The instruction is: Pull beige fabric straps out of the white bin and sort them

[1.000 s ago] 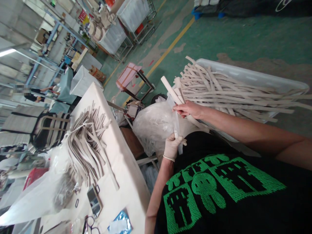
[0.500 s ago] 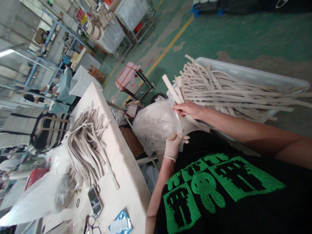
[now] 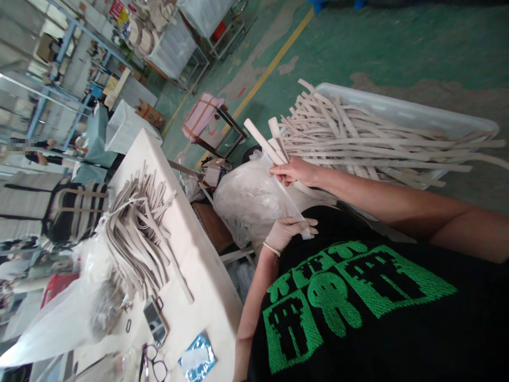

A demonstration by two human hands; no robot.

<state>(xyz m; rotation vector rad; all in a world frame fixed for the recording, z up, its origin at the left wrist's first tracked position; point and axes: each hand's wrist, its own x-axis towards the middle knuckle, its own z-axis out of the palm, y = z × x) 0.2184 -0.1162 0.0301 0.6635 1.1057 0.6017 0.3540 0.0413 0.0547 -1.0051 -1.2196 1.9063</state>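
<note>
Bare and wrapped round several pale flat strips (image 3: 260, 140), my right hand (image 3: 296, 171) is closed near the middle of the picture. A strip of clear plastic (image 3: 292, 204) stretches from it down to my left hand (image 3: 288, 231), which wears a pale glove and pinches the plastic's lower end. Behind both hands bulges a crumpled clear plastic bag (image 3: 246, 196). To the right of my right hand, a pale tub (image 3: 397, 109) holds many similar beige strips (image 3: 358, 140).
A white table (image 3: 210, 276) on the left bears a tied bundle of strips (image 3: 135, 239), a phone (image 3: 155, 321), glasses (image 3: 153, 363) and a blue packet (image 3: 198, 359). A pink-covered stool (image 3: 202, 116) stands beyond. Another person (image 3: 40, 151) is at far left.
The held strips have shifted slightly left and stick out further past my right hand. My left hand has turned, its fingers further along the plastic strip, now drawn out straighter.
</note>
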